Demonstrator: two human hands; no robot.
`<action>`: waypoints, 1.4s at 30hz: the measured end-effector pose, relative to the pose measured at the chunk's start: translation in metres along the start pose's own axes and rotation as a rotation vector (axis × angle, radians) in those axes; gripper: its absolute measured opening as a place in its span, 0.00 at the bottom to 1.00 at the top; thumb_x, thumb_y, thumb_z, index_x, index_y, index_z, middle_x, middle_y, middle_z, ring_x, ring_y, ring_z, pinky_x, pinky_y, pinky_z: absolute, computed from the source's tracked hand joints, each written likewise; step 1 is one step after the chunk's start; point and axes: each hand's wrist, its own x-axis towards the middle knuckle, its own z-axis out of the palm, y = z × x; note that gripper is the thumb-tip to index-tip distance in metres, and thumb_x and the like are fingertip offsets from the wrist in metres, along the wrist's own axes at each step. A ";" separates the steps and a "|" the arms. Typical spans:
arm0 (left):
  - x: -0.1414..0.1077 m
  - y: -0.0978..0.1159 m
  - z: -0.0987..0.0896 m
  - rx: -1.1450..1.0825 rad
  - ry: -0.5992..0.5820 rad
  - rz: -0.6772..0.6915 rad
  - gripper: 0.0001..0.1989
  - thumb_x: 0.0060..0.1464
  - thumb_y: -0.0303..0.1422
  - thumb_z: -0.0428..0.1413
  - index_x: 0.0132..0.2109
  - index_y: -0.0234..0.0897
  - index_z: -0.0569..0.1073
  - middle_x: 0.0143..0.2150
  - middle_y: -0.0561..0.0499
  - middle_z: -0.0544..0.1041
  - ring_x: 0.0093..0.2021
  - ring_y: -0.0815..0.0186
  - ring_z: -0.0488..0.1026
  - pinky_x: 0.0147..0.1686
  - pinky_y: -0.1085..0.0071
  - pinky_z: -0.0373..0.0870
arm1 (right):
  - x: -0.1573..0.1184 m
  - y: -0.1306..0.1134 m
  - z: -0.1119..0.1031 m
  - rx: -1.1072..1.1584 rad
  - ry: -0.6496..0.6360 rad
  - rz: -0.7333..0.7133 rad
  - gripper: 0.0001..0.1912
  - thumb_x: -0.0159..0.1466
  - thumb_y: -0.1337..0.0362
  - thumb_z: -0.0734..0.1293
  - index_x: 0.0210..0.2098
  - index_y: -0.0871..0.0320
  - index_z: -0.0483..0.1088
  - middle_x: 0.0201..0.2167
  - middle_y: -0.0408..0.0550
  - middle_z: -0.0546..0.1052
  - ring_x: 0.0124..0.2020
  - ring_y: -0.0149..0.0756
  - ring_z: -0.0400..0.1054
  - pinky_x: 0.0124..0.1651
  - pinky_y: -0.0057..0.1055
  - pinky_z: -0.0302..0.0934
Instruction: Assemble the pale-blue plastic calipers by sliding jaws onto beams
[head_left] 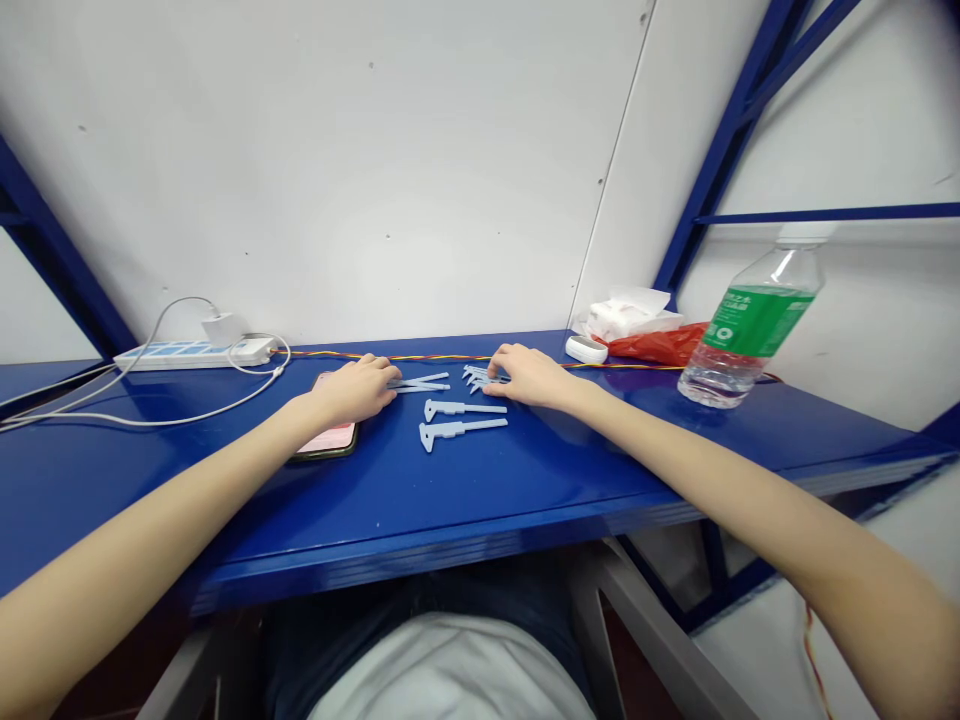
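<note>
Two calipers point(450, 430) lie flat on the blue table point(420, 500), while the left hand point(360, 388) and right hand point(529, 375) curl over other calipers point(431, 388), perhaps to steady them; whether either grips, I cannot tell.

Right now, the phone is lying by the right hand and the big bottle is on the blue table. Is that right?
Not quite: the head view shows the phone by the left hand, not the right hand. The big bottle is on the blue table, as you said.
</note>
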 end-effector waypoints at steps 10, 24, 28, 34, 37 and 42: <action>0.010 -0.007 0.000 0.011 -0.003 0.054 0.12 0.55 0.30 0.43 0.36 0.38 0.72 0.37 0.46 0.74 0.42 0.59 0.70 0.40 0.64 0.67 | 0.004 0.005 0.001 0.024 -0.009 0.096 0.12 0.59 0.57 0.67 0.38 0.59 0.73 0.41 0.54 0.74 0.44 0.46 0.68 0.41 0.37 0.61; -0.001 -0.027 -0.027 -0.209 0.064 -0.060 0.10 0.54 0.33 0.47 0.37 0.37 0.72 0.38 0.47 0.75 0.41 0.61 0.70 0.42 0.66 0.65 | 0.009 0.017 0.000 0.073 -0.127 0.221 0.05 0.57 0.65 0.65 0.28 0.58 0.73 0.37 0.50 0.77 0.38 0.39 0.70 0.35 0.28 0.57; -0.004 -0.031 -0.031 -0.186 0.078 -0.051 0.10 0.55 0.34 0.47 0.38 0.37 0.72 0.39 0.46 0.74 0.41 0.61 0.70 0.41 0.66 0.65 | 0.010 0.018 0.003 0.073 -0.136 0.201 0.06 0.57 0.67 0.63 0.27 0.58 0.72 0.35 0.50 0.77 0.37 0.38 0.71 0.35 0.28 0.57; -0.007 -0.028 -0.035 -0.108 0.111 -0.015 0.10 0.56 0.33 0.46 0.37 0.36 0.71 0.37 0.46 0.74 0.42 0.60 0.69 0.40 0.65 0.65 | 0.012 0.022 0.007 0.052 -0.026 0.092 0.07 0.59 0.67 0.62 0.28 0.59 0.71 0.40 0.52 0.75 0.40 0.39 0.70 0.40 0.29 0.59; -0.008 -0.025 -0.037 -0.053 0.126 0.012 0.11 0.56 0.33 0.45 0.36 0.36 0.71 0.37 0.46 0.74 0.41 0.60 0.69 0.39 0.65 0.65 | 0.012 0.020 0.006 0.062 0.079 -0.023 0.10 0.61 0.66 0.60 0.28 0.59 0.71 0.41 0.52 0.75 0.41 0.40 0.69 0.44 0.33 0.60; -0.009 -0.021 -0.038 -0.032 0.156 0.048 0.10 0.56 0.33 0.46 0.37 0.37 0.72 0.36 0.47 0.74 0.39 0.62 0.69 0.37 0.67 0.65 | 0.009 0.010 0.001 0.122 0.255 -0.188 0.09 0.62 0.67 0.60 0.29 0.58 0.70 0.43 0.53 0.74 0.44 0.43 0.68 0.48 0.40 0.61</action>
